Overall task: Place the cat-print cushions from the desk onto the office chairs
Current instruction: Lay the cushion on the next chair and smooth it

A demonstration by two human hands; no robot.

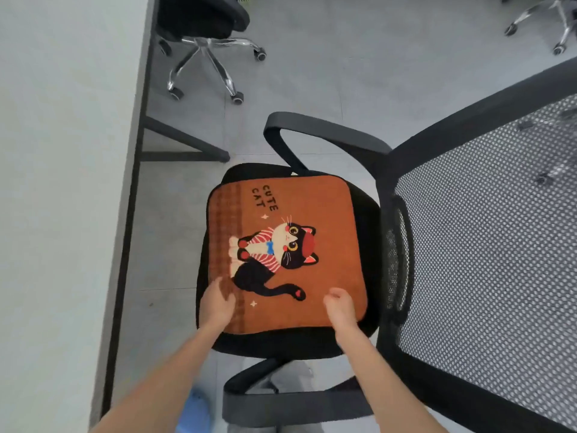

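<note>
The pale, smooth desk top (62, 151) with its thin black metal frame runs down my left side, over grey floor tiles (327, 73). To my right stands the black office chair with a see-through mesh backrest (487, 245), its weave a grid of small holes inside a hard curved plastic frame; two looped black armrests flank a padded black fabric seat. On that seat lies the square orange cat-print cushion (312, 214), flat and soft with rounded corners, a short plush nap, a darker plaid band along one edge, the words CUTE CAT, and a black-and-white cat in a striped red top. It covers most of the seat, leaving a black margin round it.

Farther off by the desk is a second black office chair with a shiny chrome star base (206, 57) on castors, and another chrome base (543, 23) shows at the top right corner.

My left hand (217, 303) rests on the cushion's near corner over the plaid band, fingers bent down onto the fabric; I cannot tell whether they pinch it. My right hand (340, 307) is at the near edge, fingers curled loosely, thumb raised, and whether it grips the cushion is unclear too.

Below, a pale blue rounded shoe (195, 410) shows on the floor.
</note>
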